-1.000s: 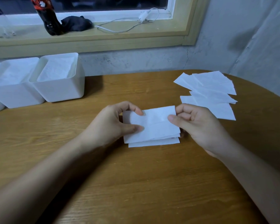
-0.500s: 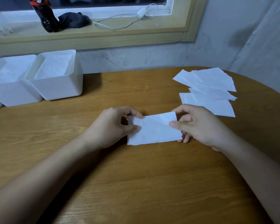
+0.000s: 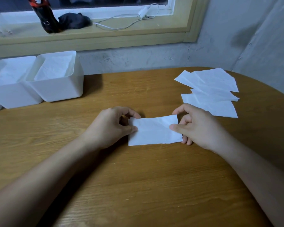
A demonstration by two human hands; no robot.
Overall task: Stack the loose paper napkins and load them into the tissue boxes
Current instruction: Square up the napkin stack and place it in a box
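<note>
Head view of a wooden counter [image 3: 138, 185] set against a grey wall. At centre, a small napkin stack [image 3: 154, 131] is held between the two hands, its long side running left to right. The left hand [image 3: 112, 126] pinches the left short edge, with the thumb on the top sheet and the curled index finger at the upper left corner. The right hand [image 3: 195, 128] pinches the right short edge, with the thumb lying on top, the index finger at the raised upper right corner and the remaining fingers curled beneath. The top sheet is creased near its right end. The stack's lower edge sits at the counter surface; whether the whole stack lies flat cannot be told.

The loose napkins [image 3: 210, 92] lie fanned and overlapping on the far right of the counter, just beyond the right hand and apart from the stack. The tissue boxes [image 3: 56, 89] are white, open-topped and stand side by side at the far left against the wall, well apart from the hands. The two that show fully already hold white paper, and a third is cut off by the frame edge.

On the window sill above stand a dark bottle [image 3: 46, 18], a black cloth [image 3: 74, 20] just beside it, and a white cable [image 3: 126, 23].
</note>
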